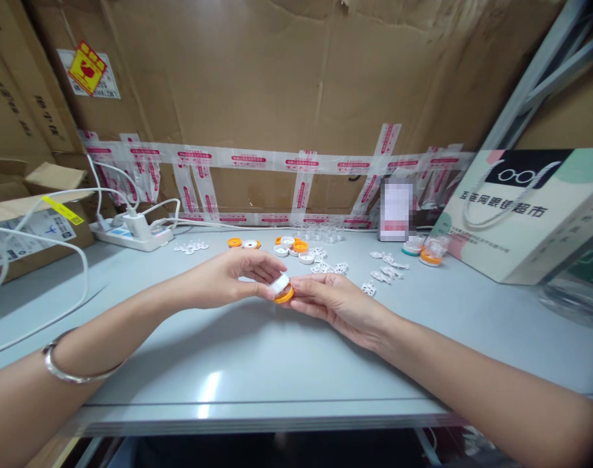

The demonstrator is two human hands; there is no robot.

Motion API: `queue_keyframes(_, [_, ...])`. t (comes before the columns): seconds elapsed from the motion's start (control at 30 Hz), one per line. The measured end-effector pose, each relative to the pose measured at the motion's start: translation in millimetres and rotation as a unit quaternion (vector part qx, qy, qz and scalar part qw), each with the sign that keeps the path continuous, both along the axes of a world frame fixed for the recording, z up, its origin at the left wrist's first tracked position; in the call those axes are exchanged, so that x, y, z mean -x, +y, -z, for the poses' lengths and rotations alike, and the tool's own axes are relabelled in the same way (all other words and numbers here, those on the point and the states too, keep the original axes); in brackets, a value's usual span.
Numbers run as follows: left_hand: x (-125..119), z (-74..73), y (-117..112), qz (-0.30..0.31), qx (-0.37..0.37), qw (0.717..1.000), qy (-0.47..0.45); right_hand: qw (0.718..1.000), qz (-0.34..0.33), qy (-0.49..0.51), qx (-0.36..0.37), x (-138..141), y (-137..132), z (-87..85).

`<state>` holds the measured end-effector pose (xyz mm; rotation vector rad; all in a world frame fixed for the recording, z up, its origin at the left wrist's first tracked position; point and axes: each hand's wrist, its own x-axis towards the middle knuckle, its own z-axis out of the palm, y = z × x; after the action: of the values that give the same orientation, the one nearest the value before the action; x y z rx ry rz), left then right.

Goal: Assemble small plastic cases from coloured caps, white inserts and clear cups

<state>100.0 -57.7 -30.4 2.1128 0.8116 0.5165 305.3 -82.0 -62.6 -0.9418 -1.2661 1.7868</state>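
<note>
Over the middle of the table, my left hand (228, 276) and my right hand (340, 302) meet at one small item. It is an orange round cap (284, 296), tilted, with a white piece (279, 283) at its upper side. The fingertips of my right hand pinch the cap's right edge. My left thumb presses at the left of the white piece, its other fingers curved above. Whether the white piece sits inside the cap cannot be made out. Just behind lie orange and white caps (300, 247) and several white patterned cut-out pieces (320, 267).
Clear plastic cups (320, 231) stand at the back. More white cut-outs (388, 272) lie to the right, near stacked lidded pieces (431, 252). A phone (396, 209) leans at the back beside a paper bag (510, 214). A power strip (133, 233) with white cables occupies the left.
</note>
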Motion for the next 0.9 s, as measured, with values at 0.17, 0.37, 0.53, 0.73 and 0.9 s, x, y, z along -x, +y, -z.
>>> queue_keyframes(0.17, [-0.2,-3.2,-1.2,-0.004,-0.007,1.0,0.022,1.0,-0.014,0.004,-0.007,-0.3,-1.2,0.1])
queue_keyframes(0.37, [-0.3,-1.7,-0.4,0.001,-0.002,1.0,0.012,1.0,0.013,-0.005,-0.013,1.4,-2.0,1.6])
queue_keyframes(0.53, [-0.7,-1.5,-0.8,-0.003,-0.012,1.0,0.003,1.0,0.013,-0.008,-0.014,1.3,-1.9,1.2])
queue_keyframes(0.73, [-1.5,-2.4,-3.2,-0.028,-0.007,1.0,0.01,0.999,0.023,-0.019,-0.028,2.0,-2.5,1.0])
queue_keyframes(0.9, [-1.8,-1.8,-2.8,-0.021,-0.001,1.0,-0.003,0.998,0.041,-0.043,-0.036,2.9,-4.0,0.3])
